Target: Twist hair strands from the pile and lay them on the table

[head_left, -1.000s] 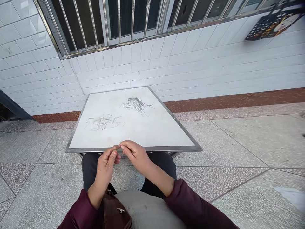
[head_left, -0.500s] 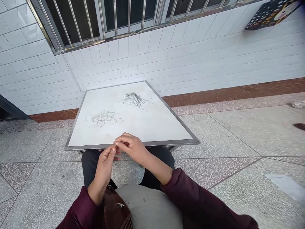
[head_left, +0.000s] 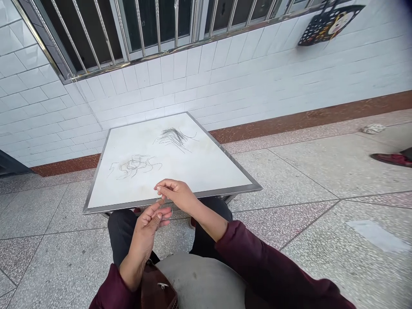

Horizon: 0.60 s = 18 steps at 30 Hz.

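Note:
In the head view, my right hand (head_left: 175, 193) is closed in a pinch over the near edge of the white-topped table (head_left: 206, 171). Just below and left, my left hand (head_left: 149, 225) has its thumb against its curled fingers. A thin curved strand (head_left: 171, 212), hair-like or wire-like, shows at the left fingertips; most of it is too fine to follow. On the tabletop lie a loose tangle of dark thin strands (head_left: 137, 164) at left and a denser, straighter bunch of strands (head_left: 175, 138) farther back.
The table has a metal rim and stands by a white tiled wall (head_left: 144, 96) under a barred window (head_left: 157, 25). A patterned bag (head_left: 328, 28) hangs at upper right. Another person's dark red shoe (head_left: 392, 159) is on the floor at right. A brown bag (head_left: 157, 285) rests at my lap.
My hands were together at the fingertips and have moved apart, the left one lower with its fingers looser. The view has shifted right, and more of the other person's shoe shows.

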Available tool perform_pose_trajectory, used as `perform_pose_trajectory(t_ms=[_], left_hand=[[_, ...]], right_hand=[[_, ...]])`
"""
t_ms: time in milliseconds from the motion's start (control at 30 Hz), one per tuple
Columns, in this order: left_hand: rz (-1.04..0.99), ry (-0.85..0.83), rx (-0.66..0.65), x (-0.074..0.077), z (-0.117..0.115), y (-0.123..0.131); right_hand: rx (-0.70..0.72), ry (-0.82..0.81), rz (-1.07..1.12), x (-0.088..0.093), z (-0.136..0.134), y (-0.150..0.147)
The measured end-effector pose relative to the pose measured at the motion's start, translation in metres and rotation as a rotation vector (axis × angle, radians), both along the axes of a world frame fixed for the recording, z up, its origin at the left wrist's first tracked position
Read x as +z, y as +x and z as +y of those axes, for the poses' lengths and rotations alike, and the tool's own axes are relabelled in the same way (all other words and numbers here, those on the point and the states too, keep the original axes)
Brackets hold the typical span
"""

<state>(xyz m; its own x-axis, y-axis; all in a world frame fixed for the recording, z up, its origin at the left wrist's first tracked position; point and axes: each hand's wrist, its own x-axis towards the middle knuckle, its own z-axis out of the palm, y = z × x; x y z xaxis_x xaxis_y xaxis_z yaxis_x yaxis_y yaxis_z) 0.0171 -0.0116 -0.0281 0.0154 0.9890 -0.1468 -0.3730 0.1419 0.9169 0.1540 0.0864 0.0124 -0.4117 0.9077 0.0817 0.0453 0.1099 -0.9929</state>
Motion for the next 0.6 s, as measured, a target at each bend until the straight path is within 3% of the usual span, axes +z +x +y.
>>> perform_pose_trajectory(t_ms=[233,367,500,600], left_hand=[[-0.039,-0.03,0.053,-0.005,0.003,0.002],[-0.051,-0.04,0.065,-0.007,0.006,0.002],[0.025,-0.08,0.089,-0.015,0.01,-0.01],[0.215,-0.079,0.155,-0.035,0.01,-0.034]], right_hand=[[0.095,0.058,-0.022,-0.009,0.009,0.002],[0.075,0.097,-0.054,-0.023,0.022,0.005],[-0.053,0.093,-0.112,-0.044,0.058,0.016],[-0.133,0.083,-0.105,-0.057,0.097,0.028]])
